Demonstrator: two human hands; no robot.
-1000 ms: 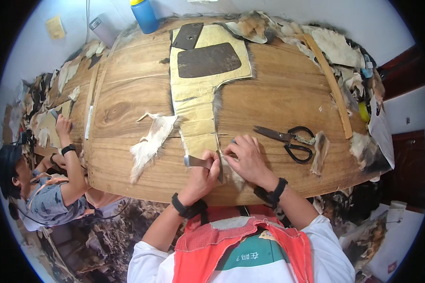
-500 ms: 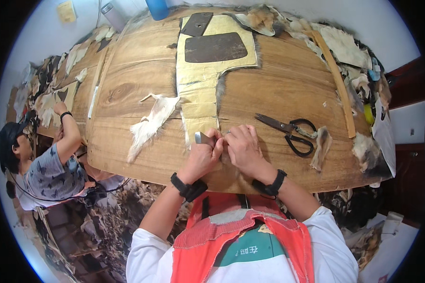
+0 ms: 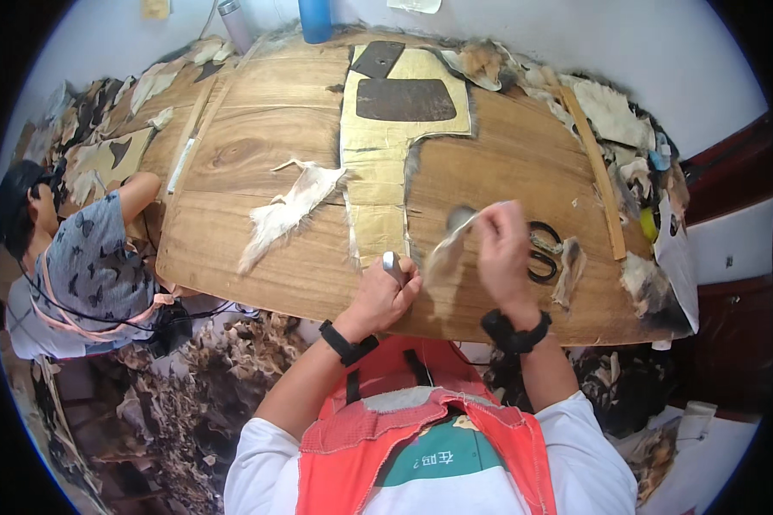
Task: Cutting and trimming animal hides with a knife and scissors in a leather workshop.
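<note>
My left hand (image 3: 380, 296) is closed around a silver-ended tool (image 3: 392, 264), whose lower part is hidden in the fist. It rests at the near end of a yellow-faced panel (image 3: 378, 184) with fur showing along its edges. Lifted to the right of the panel, my right hand (image 3: 504, 249) pinches a pale strip of hide (image 3: 447, 255), blurred by motion. Behind that hand lie scissors, with their black handles (image 3: 544, 262) showing and the blades mostly hidden. A white fur scrap (image 3: 292, 210) lies left of the panel.
Two dark flat plates, one large (image 3: 405, 99) and one smaller (image 3: 378, 59), lie on the panel. A small fur scrap (image 3: 569, 273) sits beside the scissors. Wooden strips (image 3: 594, 176) and heaped pelts flank the board (image 3: 232, 232). Another person (image 3: 82, 257) sits at the left.
My right hand has moved right and up from beside my left hand, carrying the hide strip away from the panel. My left hand stays near the panel's end. The other person's arm has lowered.
</note>
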